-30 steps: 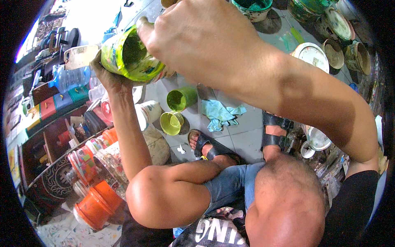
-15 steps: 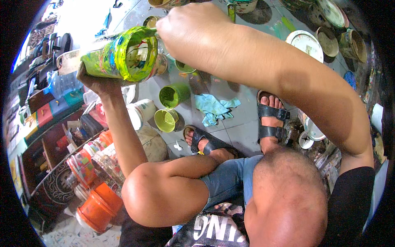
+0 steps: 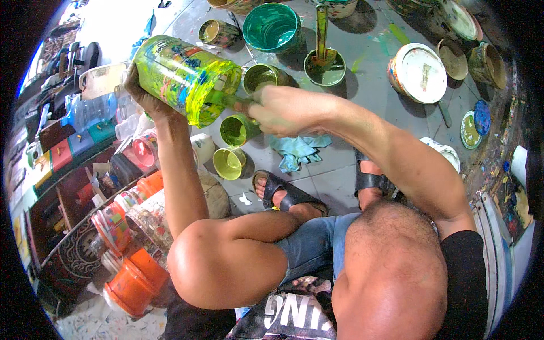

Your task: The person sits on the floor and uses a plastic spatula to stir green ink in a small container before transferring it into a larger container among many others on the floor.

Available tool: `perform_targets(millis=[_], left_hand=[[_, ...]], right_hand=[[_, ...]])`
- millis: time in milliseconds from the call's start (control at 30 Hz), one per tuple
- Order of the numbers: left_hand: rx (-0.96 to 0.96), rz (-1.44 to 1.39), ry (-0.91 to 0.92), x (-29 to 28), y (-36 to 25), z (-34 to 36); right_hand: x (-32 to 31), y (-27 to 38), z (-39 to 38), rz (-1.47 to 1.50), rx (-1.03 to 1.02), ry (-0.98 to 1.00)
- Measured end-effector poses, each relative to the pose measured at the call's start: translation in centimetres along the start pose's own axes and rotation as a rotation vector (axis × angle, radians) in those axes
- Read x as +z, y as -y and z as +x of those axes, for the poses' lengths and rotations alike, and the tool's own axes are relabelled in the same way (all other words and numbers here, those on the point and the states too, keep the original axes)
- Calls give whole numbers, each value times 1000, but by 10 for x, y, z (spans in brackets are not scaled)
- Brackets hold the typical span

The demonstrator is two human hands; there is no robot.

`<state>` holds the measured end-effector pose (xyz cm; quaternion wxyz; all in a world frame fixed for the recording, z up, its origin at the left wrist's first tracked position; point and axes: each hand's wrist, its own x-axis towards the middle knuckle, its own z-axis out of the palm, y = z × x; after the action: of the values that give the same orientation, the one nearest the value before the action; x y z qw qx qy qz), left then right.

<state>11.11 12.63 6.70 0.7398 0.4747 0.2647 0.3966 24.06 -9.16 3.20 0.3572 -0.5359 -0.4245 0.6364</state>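
Observation:
A jar [image 3: 175, 73] smeared with yellow-green paint is tilted on its side, its mouth toward the right. My left hand [image 3: 148, 96] grips it at the far left end. My right hand [image 3: 279, 109] is closed on a green, paint-covered tool [image 3: 232, 101], blurred, whose far end is at the jar's mouth. Just below, a green cup [image 3: 236, 131] and a pale yellow-green cup [image 3: 228, 163] are on the floor, beside a crumpled light-blue cloth [image 3: 297, 153].
A teal bucket [image 3: 271, 25], a cup with an upright stick [image 3: 324, 71] and a white-lidded bucket [image 3: 413, 73] stand on the floor ahead. Orange buckets [image 3: 130, 283] and other containers lie at left. My sandalled feet are below the cloth.
My right hand and forearm have moved down, uncovering containers behind them. The jar has shifted and turned, and the green tool now shows between my right hand and its mouth.

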Motion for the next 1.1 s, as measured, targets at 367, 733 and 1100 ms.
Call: perform_targets(millis=[367, 733, 1100], left_hand=[[-143, -121, 80, -4, 8, 2], [172, -70, -144, -3, -13, 3], [382, 291, -214, -32, -10, -6]], right_hand=[[14, 14, -25, 1052, 216, 532], [4, -37, -47, 910, 213, 300], [3, -81, -72, 5, -26, -288]])
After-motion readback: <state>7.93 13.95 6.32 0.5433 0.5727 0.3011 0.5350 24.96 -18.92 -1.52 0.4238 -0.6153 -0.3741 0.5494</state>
